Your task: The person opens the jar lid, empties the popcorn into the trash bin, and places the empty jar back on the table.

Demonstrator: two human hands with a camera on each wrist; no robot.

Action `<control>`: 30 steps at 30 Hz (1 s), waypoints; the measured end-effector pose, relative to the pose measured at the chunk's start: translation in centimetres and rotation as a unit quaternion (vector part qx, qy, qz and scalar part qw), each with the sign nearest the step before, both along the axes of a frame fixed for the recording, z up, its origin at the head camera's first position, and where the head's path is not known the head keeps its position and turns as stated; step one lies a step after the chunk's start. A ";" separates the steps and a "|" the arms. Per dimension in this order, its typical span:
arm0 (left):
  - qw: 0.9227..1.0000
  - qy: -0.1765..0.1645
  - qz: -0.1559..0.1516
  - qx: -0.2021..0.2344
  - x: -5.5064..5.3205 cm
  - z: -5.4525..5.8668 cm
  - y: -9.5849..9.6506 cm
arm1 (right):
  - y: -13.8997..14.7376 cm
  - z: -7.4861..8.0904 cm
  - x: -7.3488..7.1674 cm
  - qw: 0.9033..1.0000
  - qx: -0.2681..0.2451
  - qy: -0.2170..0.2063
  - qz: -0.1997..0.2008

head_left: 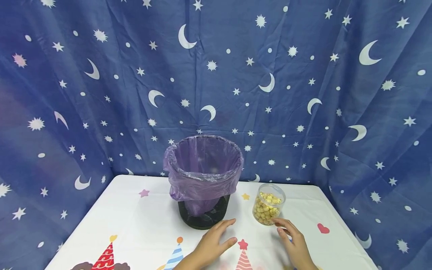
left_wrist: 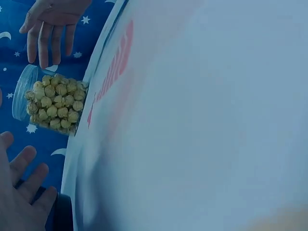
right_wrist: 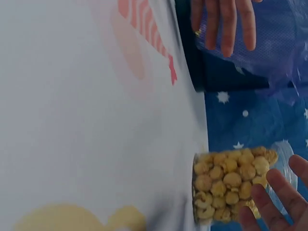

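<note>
A clear jar of popcorn (head_left: 264,212) stands upright on the white-covered table (head_left: 145,221), right of the middle and nearer the far edge than the near one, short of the far right corner. The right hand (head_left: 294,245) comes in from the near edge, its fingers loosely bent and gripping nothing; its fingertips are at the jar's lower right side, though whether they touch it I cannot tell. The left hand (head_left: 214,243) is open and holds nothing, its fingers reaching out in front of the bin's foot.

The dark bin (head_left: 202,221) is the bulkiest thing here. It stands upright near the far edge, left of the jar and apart from it, and flanks the jar on that side. A purple bag (head_left: 202,187) lines it, folded over the rim and drooping outside. Behind, a blue curtain (head_left: 216,75) with moons and stars closes off the far edge and runs down both sides. Flat prints mark the cover: an orange star (head_left: 245,196) between bin and jar, and a red heart (head_left: 323,228) toward the right edge.
</note>
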State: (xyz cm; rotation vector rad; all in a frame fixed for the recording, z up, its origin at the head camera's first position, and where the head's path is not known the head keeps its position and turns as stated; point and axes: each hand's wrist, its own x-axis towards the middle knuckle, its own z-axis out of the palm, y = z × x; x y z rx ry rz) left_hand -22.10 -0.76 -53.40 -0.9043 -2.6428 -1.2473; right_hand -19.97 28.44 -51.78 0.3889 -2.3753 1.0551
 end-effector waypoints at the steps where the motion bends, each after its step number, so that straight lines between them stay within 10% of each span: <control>1: 1.000 -0.007 0.000 0.006 -0.2 0.0 0.3 | 0.2 0.0 -0.1 1.000 -0.004 0.001 -0.003; 11: 0.996 -0.076 -0.005 0.039 -1.8 -0.1 4.1 | 1.4 0.4 -1.5 0.995 -0.064 -0.069 -0.043; 30: 0.990 -0.109 -0.007 0.093 -6.3 1.9 7.8 | 3.8 1.7 -5.7 0.968 -0.152 -0.192 -0.043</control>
